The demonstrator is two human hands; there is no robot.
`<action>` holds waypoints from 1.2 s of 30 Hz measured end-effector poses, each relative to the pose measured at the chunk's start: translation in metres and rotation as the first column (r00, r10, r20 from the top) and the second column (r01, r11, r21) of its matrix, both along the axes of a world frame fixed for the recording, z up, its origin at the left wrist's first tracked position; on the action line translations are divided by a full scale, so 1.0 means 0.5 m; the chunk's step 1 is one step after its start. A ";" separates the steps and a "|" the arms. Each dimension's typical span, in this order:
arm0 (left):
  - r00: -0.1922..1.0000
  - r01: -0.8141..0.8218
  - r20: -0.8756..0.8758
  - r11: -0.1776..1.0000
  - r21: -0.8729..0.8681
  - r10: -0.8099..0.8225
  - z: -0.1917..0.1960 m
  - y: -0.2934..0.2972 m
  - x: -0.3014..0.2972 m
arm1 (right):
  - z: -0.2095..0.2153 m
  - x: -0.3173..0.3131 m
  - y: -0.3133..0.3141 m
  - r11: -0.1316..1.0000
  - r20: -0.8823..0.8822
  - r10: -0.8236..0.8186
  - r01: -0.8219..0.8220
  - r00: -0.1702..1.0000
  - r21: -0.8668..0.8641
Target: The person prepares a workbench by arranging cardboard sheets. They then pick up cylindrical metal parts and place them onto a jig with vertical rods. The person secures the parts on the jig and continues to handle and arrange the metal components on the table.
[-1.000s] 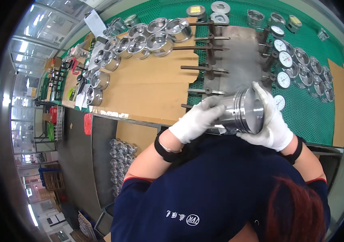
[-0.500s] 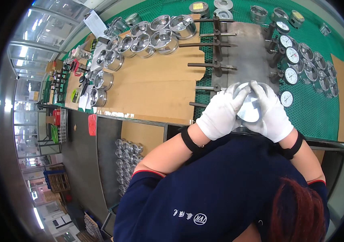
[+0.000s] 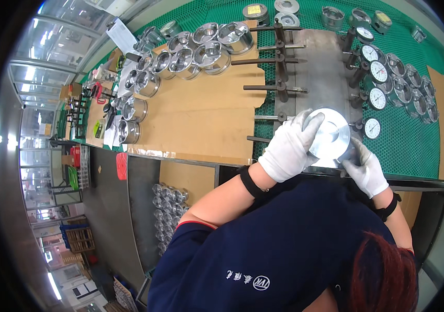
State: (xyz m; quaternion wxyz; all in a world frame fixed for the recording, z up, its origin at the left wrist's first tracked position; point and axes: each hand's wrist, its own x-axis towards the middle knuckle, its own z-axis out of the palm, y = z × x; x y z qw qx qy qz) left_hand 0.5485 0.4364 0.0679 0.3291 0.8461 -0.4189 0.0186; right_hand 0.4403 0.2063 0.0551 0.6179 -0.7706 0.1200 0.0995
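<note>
In white gloves, both my hands hold a shiny metal piston [image 3: 335,136] at the near end of a grey metal plate [image 3: 320,67]. Its round, flat face is turned up toward me. My left hand [image 3: 290,151] is closed on the left side, with fingers over the rim. My right hand [image 3: 366,169] grips the lower right edge, its thumb and fingers curved around that side. A dial gauge [image 3: 372,128] stands just right of the piston. Left of the plate, dark rods on posts [image 3: 281,89] reach over the cardboard.
Several pistons [image 3: 184,61] line the back and left of a cardboard sheet [image 3: 201,114]. More pistons [image 3: 400,92] stand on green mesh matting [image 3: 409,151] at the right, beyond a row of dial gauges [image 3: 377,98]. Below the bench, a shelf holds more pistons [image 3: 167,213].
The piston's face shows more fully now. My right hand has slid from its top down to its lower right edge, while my left hand stays on the left side.
</note>
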 end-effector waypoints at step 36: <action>0.999 -0.007 0.042 1.000 0.017 0.006 0.009 0.000 -0.002 | 0.013 -0.003 0.007 0.995 -0.105 -0.027 0.038 0.994 0.095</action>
